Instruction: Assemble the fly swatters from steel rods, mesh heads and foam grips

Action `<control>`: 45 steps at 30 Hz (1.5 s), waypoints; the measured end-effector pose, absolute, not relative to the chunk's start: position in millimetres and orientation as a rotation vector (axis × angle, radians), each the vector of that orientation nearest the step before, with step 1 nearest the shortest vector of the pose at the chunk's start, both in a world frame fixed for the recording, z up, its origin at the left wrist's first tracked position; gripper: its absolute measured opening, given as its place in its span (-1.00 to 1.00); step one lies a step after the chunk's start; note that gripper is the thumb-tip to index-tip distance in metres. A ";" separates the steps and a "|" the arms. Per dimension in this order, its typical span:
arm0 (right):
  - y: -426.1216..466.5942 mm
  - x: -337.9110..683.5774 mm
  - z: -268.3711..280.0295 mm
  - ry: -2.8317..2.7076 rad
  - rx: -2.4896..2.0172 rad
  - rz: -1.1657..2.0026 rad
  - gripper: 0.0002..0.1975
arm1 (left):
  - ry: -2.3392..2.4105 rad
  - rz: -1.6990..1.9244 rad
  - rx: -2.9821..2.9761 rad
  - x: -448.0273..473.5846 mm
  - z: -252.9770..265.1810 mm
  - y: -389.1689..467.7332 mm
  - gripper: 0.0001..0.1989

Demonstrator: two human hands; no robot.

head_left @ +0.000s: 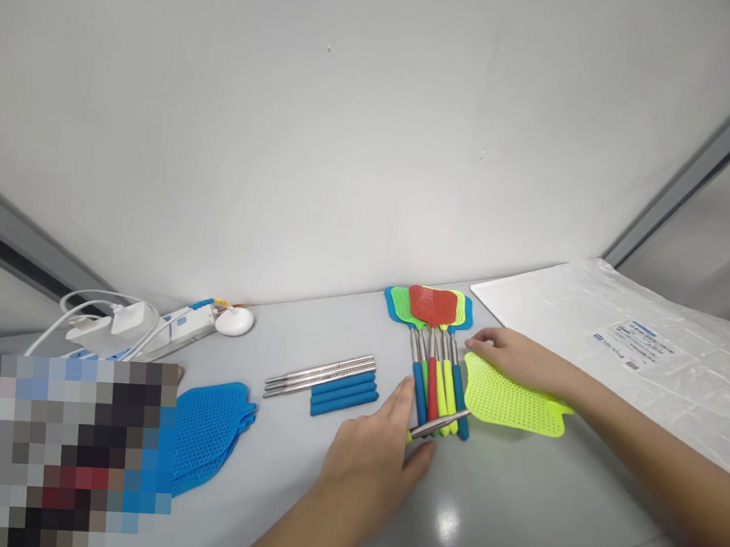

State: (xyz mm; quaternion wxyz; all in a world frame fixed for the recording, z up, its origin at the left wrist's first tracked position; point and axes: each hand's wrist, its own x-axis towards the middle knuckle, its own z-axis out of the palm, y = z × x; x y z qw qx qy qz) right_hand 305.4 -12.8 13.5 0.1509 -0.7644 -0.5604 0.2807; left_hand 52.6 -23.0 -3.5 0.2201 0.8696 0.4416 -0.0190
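Note:
My left hand is closed around a telescopic metal rod, whose yellow-green end shows at my fingers. The rod points right, across the lower ends of several assembled fly swatters lying side by side, with a red fly swatter on top. My right hand has bent fingers at the upper edge of a yellow-green fly swatter head, which appears tilted above the table. The head's narrow neck faces right, and the rod's tip meets its left edge. Part of my right hand's grip is hidden.
Several metal rods and blue handle grips lie left of centre. Blue fly swatter heads are stacked further left, beside a blurred patch. Behind them are a power strip and a white round device. Plastic-wrapped board lies right.

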 end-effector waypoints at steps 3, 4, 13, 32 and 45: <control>-24.8 300.0 11.9 -1.632 -2.122 0.878 -0.50 | 1.207 -0.044 2.363 54.4 -0.9 -20.0 -0.24; -26.3 296.1 11.2 -1.642 -2.088 0.904 -0.49 | 1.189 -0.040 2.359 55.1 -0.3 -19.3 -0.25; -29.3 280.5 1.9 -1.445 -1.688 1.329 -0.35 | 1.206 -0.050 2.364 55.4 -0.3 -20.8 -0.32; -29.0 277.7 9.7 -1.329 -1.823 1.172 -0.51 | 1.070 0.627 1.630 41.9 3.9 -24.5 -0.71; 13.1 245.5 21.4 -1.851 -2.182 0.725 -0.43 | 0.731 0.525 0.718 -22.2 32.3 0.7 -0.73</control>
